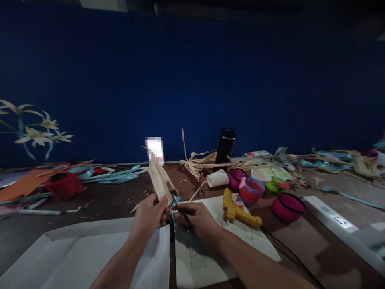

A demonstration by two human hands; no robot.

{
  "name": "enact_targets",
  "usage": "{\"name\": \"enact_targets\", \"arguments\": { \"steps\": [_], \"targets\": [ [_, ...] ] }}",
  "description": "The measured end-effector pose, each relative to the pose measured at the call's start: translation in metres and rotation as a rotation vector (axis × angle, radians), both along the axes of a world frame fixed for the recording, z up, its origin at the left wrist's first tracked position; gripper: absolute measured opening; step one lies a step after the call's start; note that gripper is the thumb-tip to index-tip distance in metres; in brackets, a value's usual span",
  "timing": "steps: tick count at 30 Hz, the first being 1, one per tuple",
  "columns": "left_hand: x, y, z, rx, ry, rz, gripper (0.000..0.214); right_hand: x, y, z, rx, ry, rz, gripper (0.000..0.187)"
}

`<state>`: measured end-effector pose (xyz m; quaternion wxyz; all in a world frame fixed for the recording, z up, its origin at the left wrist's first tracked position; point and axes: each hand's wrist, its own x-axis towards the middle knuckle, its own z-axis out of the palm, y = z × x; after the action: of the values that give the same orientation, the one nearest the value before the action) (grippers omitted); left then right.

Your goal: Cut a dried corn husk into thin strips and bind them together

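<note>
My left hand [149, 216] is closed around the lower end of a pale, dried leaf strip [159, 180] that stands up and tilts away from me. My right hand [197, 218] is closed on a pair of dark scissors [177, 206], whose blades meet the strip's lower edge right beside my left fingers. Both hands hover over an open book [210, 245] with printed pages on the brown table [300, 245].
A yellow glue gun [237, 210] lies on the book, its cable running right. Coloured bowls [287, 206], a tipped white cup [217, 178], a black flask [225, 148], a white power strip [333, 218], a red pot [63, 185], leaf scraps and blue strips crowd the table.
</note>
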<state>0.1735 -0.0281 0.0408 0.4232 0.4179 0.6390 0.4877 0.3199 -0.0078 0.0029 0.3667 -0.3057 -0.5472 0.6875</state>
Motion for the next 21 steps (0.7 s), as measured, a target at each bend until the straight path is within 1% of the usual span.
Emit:
{"name": "enact_targets", "arguments": {
  "steps": [7, 14, 18, 21],
  "targets": [
    [-0.001, 0.001, 0.0, 0.013, 0.001, -0.004, 0.026, -0.002, -0.002, 0.004, -0.059, 0.026, -0.033, 0.043],
    [-0.003, 0.003, -0.003, 0.013, 0.002, -0.012, 0.026, 0.001, 0.001, -0.002, -0.02, -0.008, -0.019, 0.044],
    [-0.004, 0.003, -0.004, 0.007, 0.011, -0.017, 0.025, 0.003, -0.002, 0.008, -0.021, -0.024, 0.008, 0.044],
    [-0.003, 0.002, -0.003, 0.004, 0.015, -0.026, 0.025, 0.004, -0.004, 0.015, -0.044, 0.005, 0.025, 0.045]
  ]
}}
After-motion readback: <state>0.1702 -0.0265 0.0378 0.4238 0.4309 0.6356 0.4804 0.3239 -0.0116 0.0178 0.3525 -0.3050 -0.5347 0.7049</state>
